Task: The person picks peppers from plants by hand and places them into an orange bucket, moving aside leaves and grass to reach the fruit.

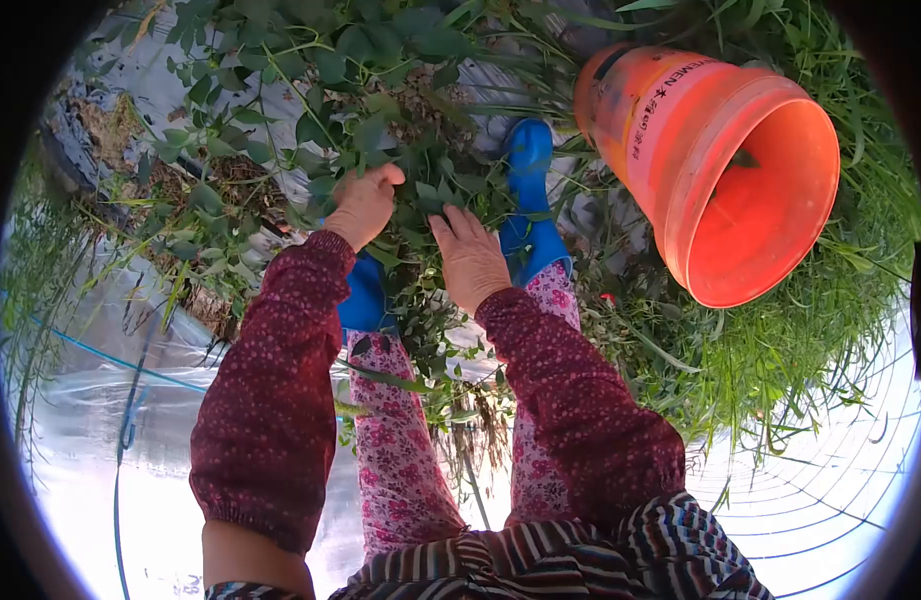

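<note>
My left hand (363, 207) is closed among the green leafy plants (325, 65), its fingers curled in. What sits between its fingertips, if anything, is hidden. Beside it, my right hand (470, 258) lies with fingers stretched out over the leaves (445, 195), touching them. Both forearms wear dark red patterned sleeves (275, 390). Blue boots (533, 190) stand on either side of the plants, partly covered by foliage.
An orange-red bucket (670, 150) with printed lettering rests in the grass at the right, its mouth facing me; a small dark leaf shows inside. Tall grass (810, 350) grows along the right. A blue cord (130, 362) crosses clear plastic sheeting (80, 440) at lower left.
</note>
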{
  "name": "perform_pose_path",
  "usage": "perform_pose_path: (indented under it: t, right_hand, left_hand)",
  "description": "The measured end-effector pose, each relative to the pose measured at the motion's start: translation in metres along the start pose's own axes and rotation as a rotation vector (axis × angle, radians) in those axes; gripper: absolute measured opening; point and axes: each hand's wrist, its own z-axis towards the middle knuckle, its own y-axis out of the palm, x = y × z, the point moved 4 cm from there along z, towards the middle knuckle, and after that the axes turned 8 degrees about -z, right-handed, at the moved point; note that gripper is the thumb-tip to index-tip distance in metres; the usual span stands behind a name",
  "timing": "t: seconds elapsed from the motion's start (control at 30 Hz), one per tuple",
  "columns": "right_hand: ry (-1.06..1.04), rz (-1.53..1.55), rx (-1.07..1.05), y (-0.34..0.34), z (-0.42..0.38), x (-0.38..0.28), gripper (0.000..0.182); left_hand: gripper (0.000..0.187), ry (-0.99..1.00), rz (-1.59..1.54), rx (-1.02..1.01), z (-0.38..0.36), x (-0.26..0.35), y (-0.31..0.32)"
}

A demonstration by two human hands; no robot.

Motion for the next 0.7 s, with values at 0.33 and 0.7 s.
perform_pose_path:
  t: [0.33,0.7]
  right_hand:
    - [0.011,0.019,-0.007,0.011,-0.011,-0.007,0.051]
    - [0.034,0.187,-0.041,0.020,-0.022,-0.015,0.051]
  left_hand:
    - [0.042,0.392,1.096,0.170,0.074,0.031,0.051]
    - [0.073,0.104,0.676,0.022,0.030,0.035,0.044]
